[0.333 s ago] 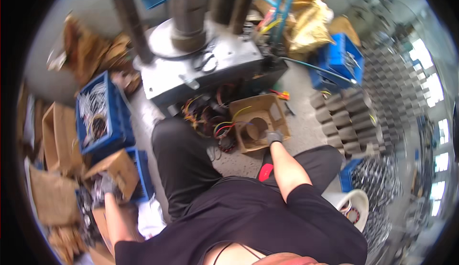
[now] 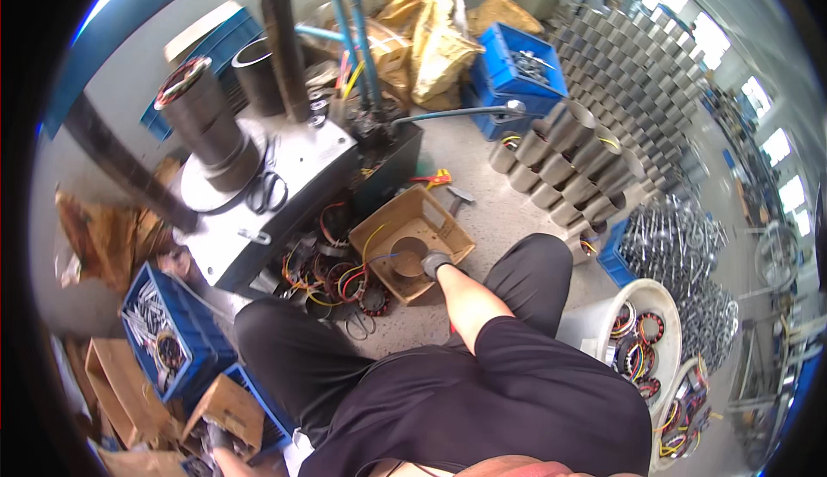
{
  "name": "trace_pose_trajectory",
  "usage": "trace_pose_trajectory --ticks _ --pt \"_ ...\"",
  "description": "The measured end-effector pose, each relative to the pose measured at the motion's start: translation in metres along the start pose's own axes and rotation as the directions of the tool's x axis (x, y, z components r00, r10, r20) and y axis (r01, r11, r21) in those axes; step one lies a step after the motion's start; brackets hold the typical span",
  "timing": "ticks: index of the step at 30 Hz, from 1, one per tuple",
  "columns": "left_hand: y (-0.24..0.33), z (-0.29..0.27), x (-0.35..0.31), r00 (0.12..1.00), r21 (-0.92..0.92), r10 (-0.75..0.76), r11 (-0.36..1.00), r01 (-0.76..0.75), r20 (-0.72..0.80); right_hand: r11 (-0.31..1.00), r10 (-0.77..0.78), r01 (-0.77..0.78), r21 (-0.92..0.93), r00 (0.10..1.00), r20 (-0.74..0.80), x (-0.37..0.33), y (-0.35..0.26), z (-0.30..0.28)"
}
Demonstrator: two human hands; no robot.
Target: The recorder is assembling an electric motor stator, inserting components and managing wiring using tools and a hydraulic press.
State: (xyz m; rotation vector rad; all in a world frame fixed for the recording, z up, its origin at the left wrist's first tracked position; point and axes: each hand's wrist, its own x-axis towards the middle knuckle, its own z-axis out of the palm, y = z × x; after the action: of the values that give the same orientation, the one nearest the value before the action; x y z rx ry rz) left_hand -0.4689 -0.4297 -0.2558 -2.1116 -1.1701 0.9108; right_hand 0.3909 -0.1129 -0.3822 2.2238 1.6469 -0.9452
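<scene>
My right hand, in a grey glove, is at the right side of a brown metal cylinder, its fingers closed at the rim. The cylinder stands in an open cardboard box on the floor between my knees, with coloured wires at its left side. Far down at the left, my left hand, also gloved, reaches to the opening of a small tilted cardboard box. Its fingers are hard to make out there, and small metal parts lie around it.
A press-like machine table stands ahead, bearing a wound steel cylinder and black scissors. Wired stator coils lie below it. Stacked metal sleeves rise at the right, above a white bucket of coils. Blue crates flank the left.
The view has swung to the right, so the surroundings sit further left and the bucket shows more fully. My right hand stays at the cylinder; my left stays by the small box.
</scene>
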Motion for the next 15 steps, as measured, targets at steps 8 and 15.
trace_pose_trajectory --ticks 8,15 --pt "-0.034 -0.121 0.046 0.908 -0.41 -0.04 -0.9 0.149 0.417 0.948 0.122 -0.071 0.31 0.981 -0.15 -0.045 -0.008 -0.051" --pt "-0.046 -0.114 0.031 0.91 -0.509 -0.053 -0.842 0.181 0.412 0.646 -0.407 0.433 -0.629 0.892 0.196 -0.085 -0.026 -0.195"
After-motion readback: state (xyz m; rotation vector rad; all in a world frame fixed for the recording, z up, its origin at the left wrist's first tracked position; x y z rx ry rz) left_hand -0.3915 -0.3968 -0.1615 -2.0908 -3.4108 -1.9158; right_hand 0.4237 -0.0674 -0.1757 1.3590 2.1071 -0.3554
